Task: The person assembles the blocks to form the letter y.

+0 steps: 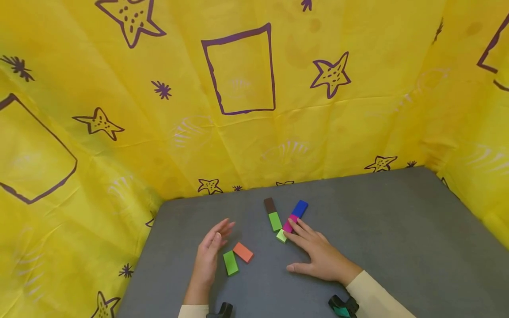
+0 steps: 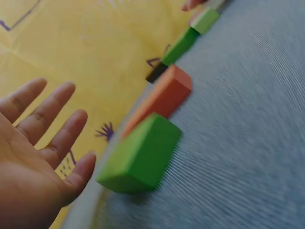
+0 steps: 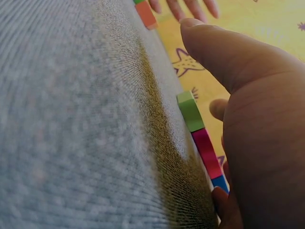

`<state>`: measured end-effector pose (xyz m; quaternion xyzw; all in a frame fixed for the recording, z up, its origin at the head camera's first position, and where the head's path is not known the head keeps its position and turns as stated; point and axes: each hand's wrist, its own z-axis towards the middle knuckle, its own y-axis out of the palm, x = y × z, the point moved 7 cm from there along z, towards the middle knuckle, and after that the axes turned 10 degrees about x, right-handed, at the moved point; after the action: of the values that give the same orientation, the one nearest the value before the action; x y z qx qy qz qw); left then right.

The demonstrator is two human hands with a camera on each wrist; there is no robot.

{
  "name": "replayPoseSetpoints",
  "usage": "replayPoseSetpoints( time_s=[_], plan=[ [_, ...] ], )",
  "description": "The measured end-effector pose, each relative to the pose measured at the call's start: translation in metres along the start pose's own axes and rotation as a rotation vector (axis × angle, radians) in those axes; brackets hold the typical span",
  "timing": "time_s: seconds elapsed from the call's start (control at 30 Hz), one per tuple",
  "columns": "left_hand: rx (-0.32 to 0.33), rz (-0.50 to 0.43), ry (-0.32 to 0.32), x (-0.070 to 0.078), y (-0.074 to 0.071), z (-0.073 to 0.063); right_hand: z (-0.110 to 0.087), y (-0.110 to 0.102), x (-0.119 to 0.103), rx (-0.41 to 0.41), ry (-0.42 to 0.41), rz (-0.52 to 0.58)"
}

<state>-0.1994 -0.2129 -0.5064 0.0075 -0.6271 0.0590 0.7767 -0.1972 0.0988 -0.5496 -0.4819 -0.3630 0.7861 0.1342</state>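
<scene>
My right hand [image 1: 324,258] is spread over the near end of a V-shaped row of blocks, its fingertips at the magenta block [image 1: 290,224] and the light green block [image 1: 281,236]. Whether they press on the blocks cannot be told. Beyond the magenta block lies a blue block [image 1: 300,208]. The V's other arm is a green block [image 1: 275,221] and a dark brown block [image 1: 269,205], end to end. My left hand [image 1: 210,251] hovers with fingers extended, holding nothing, beside a loose green block [image 2: 143,155] and an orange block [image 2: 164,93], which lie close together.
The blocks lie on a grey table [image 1: 381,229]. A yellow cloth [image 1: 246,145] with purple starfish drawings hangs behind the table and along its sides. Black straps or devices [image 1: 343,305] sit near both wrists.
</scene>
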Motion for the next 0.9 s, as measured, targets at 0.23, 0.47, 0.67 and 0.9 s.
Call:
replayPoseSetpoints(
  time_s=[0.23, 0.47, 0.67, 0.9],
  plan=[
    [-0.047, 0.044, -0.027, -0.026, 0.005, -0.003, -0.001, 0.002, 0.000, -0.016, -0.014, -0.011],
    [-0.149, 0.232, -0.042, -0.036, 0.016, -0.005, 0.000, 0.001, -0.001, -0.018, -0.022, -0.030],
    [-0.179, 0.336, -0.058, -0.037, 0.020, -0.006, 0.000, 0.001, 0.000, -0.027, -0.019, -0.038],
    [-0.146, 0.404, -0.050, -0.039, 0.022, -0.004, 0.001, 0.003, 0.001, -0.041, -0.006, -0.054]
  ],
)
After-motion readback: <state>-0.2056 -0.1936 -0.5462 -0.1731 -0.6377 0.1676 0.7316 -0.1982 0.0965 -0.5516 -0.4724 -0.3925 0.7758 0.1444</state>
